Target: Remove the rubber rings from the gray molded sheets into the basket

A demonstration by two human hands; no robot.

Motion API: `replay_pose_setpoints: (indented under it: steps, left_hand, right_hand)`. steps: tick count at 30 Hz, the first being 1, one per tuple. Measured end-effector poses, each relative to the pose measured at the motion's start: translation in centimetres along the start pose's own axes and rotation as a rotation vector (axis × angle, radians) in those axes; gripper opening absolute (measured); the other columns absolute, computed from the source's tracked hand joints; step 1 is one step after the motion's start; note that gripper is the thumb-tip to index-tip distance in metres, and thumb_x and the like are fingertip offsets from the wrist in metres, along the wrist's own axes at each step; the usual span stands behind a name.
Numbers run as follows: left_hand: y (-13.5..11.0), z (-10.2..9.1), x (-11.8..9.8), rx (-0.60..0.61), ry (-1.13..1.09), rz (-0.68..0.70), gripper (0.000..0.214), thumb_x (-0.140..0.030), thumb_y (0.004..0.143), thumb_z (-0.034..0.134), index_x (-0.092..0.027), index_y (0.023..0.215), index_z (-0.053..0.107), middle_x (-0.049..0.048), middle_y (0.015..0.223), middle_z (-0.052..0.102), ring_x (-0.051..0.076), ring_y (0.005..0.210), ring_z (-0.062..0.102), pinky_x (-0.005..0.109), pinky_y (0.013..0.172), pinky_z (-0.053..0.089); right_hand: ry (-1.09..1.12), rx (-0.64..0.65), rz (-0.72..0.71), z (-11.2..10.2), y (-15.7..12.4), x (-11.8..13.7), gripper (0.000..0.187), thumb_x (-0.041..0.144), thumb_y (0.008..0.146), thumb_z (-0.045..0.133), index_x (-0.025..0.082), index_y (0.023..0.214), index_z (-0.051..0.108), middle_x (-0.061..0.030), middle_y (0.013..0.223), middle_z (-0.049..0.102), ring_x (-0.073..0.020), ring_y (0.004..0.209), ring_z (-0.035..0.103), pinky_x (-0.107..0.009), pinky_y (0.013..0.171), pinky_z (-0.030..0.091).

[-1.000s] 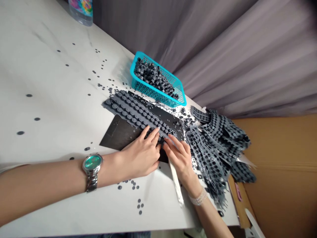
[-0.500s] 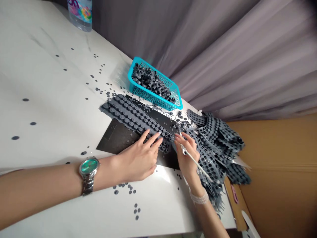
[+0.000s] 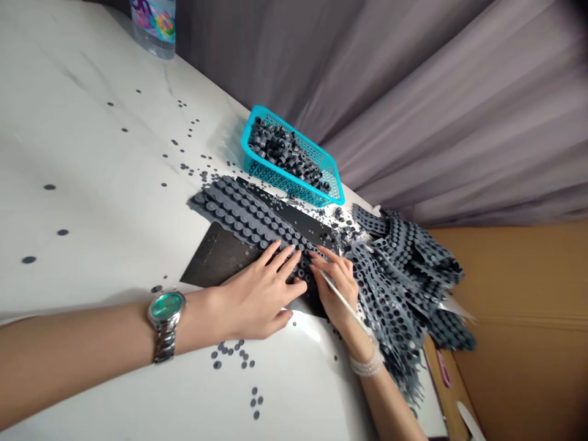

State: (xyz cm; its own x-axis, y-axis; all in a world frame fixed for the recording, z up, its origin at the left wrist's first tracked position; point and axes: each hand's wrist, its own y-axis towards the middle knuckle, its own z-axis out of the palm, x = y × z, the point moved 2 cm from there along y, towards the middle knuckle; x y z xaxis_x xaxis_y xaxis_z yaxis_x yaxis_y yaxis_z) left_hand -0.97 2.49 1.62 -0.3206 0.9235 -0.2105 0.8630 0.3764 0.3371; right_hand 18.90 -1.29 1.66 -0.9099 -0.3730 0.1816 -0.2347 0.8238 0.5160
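A grey rubber sheet (image 3: 239,211) studded with round buttons lies on a black plate (image 3: 219,256) on the white table (image 3: 92,153). My left hand (image 3: 257,294), with a watch on its wrist, rests flat on the near end of the sheet, fingers stretched out. Beside it, my right hand (image 3: 337,285) pinches a thin white stick (image 3: 342,300), its tip at the sheet's near end.
A turquoise basket (image 3: 294,180) full of grey rubber rings stands behind the sheet. To the right, a heap of punched grey sheets (image 3: 404,269) overhangs the table edge. Small grey discs (image 3: 232,355) dot the table. A bottle (image 3: 154,24) stands at the far edge, a brown box (image 3: 519,318) lower right.
My right hand picked up the white stick from the table and brought its tip to the sheet. My left hand stayed flat on the sheet.
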Motion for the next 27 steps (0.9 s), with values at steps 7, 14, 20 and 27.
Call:
replay_pose_setpoints:
  steps: [7, 14, 20, 27]
  left_hand:
    - [0.0, -0.3, -0.1, 0.014, 0.02, 0.007, 0.037, -0.043, 0.088, 0.049, -0.015, 0.111, 0.056, 0.0247, 0.143, 0.044, 0.04, 0.135, 0.036, 0.057, 0.11, 0.022]
    - [-0.2, -0.1, -0.1, 0.003, 0.021, 0.016, 0.038, -0.044, 0.088, 0.049, -0.015, 0.112, 0.057, 0.0247, 0.143, 0.044, 0.04, 0.135, 0.036, 0.057, 0.11, 0.022]
    - [-0.2, -0.1, -0.1, 0.005, 0.016, 0.006, 0.037, -0.043, 0.088, 0.05, -0.016, 0.112, 0.058, 0.0226, 0.141, 0.048, 0.038, 0.134, 0.039, 0.056, 0.11, 0.022]
    - [-0.1, -0.1, -0.1, 0.016, 0.015, 0.012, 0.037, -0.043, 0.089, 0.048, -0.016, 0.112, 0.057, 0.0249, 0.142, 0.045, 0.04, 0.136, 0.036, 0.057, 0.11, 0.022]
  right_hand:
    - [-0.067, 0.019, -0.063, 0.0, 0.3, 0.0, 0.012, 0.014, 0.089, 0.057, 0.024, 0.095, 0.058, -0.0061, 0.109, 0.072, -0.0224, 0.112, 0.063, -0.041, 0.088, 0.044]
    - [-0.171, 0.164, -0.247, -0.2, 0.4, -0.5, 0.018, 0.012, 0.092, 0.051, 0.025, 0.103, 0.057, -0.0061, 0.118, 0.07, -0.0227, 0.121, 0.057, -0.04, 0.09, 0.04]
    - [-0.236, -0.136, 0.012, -0.8, 1.4, -2.1, 0.01, 0.015, 0.092, 0.052, 0.023, 0.092, 0.058, -0.0067, 0.106, 0.073, -0.0225, 0.113, 0.063, -0.039, 0.089, 0.041]
    - [-0.081, 0.016, 0.0, -0.7, 0.5, -0.7, 0.012, 0.015, 0.091, 0.053, 0.025, 0.094, 0.06, -0.0048, 0.11, 0.072, -0.0223, 0.121, 0.056, -0.043, 0.094, 0.043]
